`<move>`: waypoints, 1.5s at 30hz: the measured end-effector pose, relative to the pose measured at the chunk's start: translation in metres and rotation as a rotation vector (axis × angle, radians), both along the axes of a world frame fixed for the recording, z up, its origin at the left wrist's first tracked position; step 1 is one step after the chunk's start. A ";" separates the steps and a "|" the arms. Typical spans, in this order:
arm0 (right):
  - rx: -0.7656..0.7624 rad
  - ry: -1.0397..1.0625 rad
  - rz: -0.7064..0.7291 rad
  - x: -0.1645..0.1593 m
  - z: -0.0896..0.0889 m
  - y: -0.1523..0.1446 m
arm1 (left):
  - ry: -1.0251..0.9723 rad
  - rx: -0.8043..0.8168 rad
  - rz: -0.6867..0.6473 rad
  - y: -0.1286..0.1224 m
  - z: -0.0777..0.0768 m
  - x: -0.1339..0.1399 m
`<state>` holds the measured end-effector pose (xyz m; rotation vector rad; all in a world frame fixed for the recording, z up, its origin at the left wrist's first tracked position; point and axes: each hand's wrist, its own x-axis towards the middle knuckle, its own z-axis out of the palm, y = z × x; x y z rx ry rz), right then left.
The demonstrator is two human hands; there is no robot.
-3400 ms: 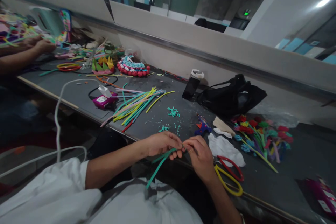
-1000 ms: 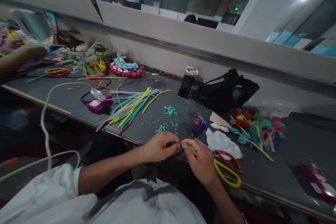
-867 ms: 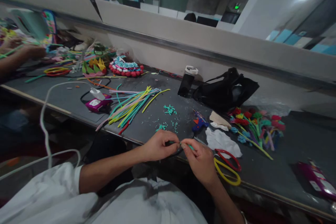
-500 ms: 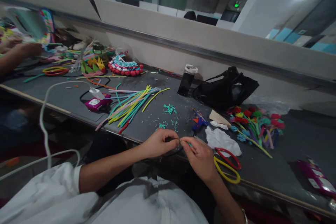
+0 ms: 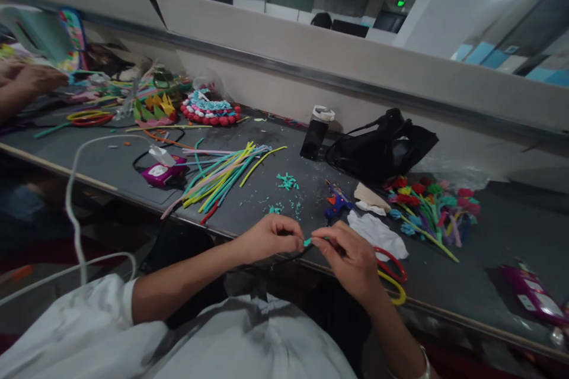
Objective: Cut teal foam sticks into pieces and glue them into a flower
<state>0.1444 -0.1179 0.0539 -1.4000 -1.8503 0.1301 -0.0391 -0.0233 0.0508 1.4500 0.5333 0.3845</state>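
Observation:
Between my hands is a short teal-green piece (image 5: pixel 307 242), apparently of pipe cleaner. My left hand (image 5: pixel 271 239) pinches its left end between thumb and fingertips. The fingertips of my right hand (image 5: pixel 353 257) are closed on the other end, partly covering it. Both hands are at the table's front edge. Just beyond them lie a small heap of teal clippings (image 5: pixel 288 182) and scattered crumbs. Scissors with red and yellow handles (image 5: pixel 395 272) lie partly hidden behind my right hand. A blue glue gun (image 5: pixel 338 202) rests beyond that hand, near crumpled white tissue (image 5: pixel 376 235).
A bundle of coloured pipe cleaners (image 5: pixel 226 180) lies left of centre beside a purple box (image 5: pixel 160 173) with a white cable. At right are fuzzy flowers (image 5: pixel 427 201), a black bag (image 5: pixel 386 145) and another purple box (image 5: pixel 531 296). Another person's hands (image 5: pixel 38 80) are at far left.
My right hand has shifted slightly right and its fingers have straightened somewhat. The gap between my fingertips has widened, and more of the teal piece shows. The scissors are more covered now.

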 end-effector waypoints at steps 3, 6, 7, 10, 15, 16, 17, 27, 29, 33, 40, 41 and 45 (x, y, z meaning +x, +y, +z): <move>-0.011 0.082 -0.046 -0.004 -0.001 0.001 | -0.012 -0.068 0.006 -0.001 0.002 0.000; -0.027 0.140 -0.085 -0.009 -0.003 0.002 | -0.018 -0.106 0.007 -0.001 0.001 -0.001; -0.026 0.155 -0.096 -0.010 -0.003 0.002 | -0.025 -0.116 0.003 -0.001 0.000 -0.001; -0.016 0.191 -0.125 -0.015 -0.005 0.003 | -0.064 -0.144 0.011 -0.001 0.000 -0.002; -0.006 0.243 -0.183 -0.026 -0.013 0.003 | -0.182 -0.219 0.158 -0.006 -0.003 0.003; 0.004 0.246 -0.188 -0.028 -0.015 0.003 | -0.197 -0.243 0.189 -0.007 -0.004 0.005; 0.017 0.242 -0.192 -0.029 -0.016 0.002 | -0.206 -0.260 0.220 -0.008 -0.005 0.007; 0.102 0.073 -0.203 -0.033 -0.017 0.000 | -0.107 0.313 0.396 -0.007 -0.010 0.013; 0.082 0.054 -0.202 -0.032 -0.015 -0.001 | -0.065 0.472 0.390 -0.006 -0.012 0.013; 0.045 0.006 -0.181 -0.026 -0.009 -0.002 | -0.055 0.755 0.300 -0.003 -0.011 0.010; -0.039 0.095 -0.118 -0.013 0.006 0.004 | -0.146 0.891 0.017 0.003 0.002 0.002; -0.064 0.156 -0.100 -0.012 0.005 0.005 | -0.161 0.857 -0.002 0.003 0.003 0.001; -0.141 0.338 -0.046 -0.013 -0.005 0.008 | -0.183 0.665 0.031 0.003 0.000 0.001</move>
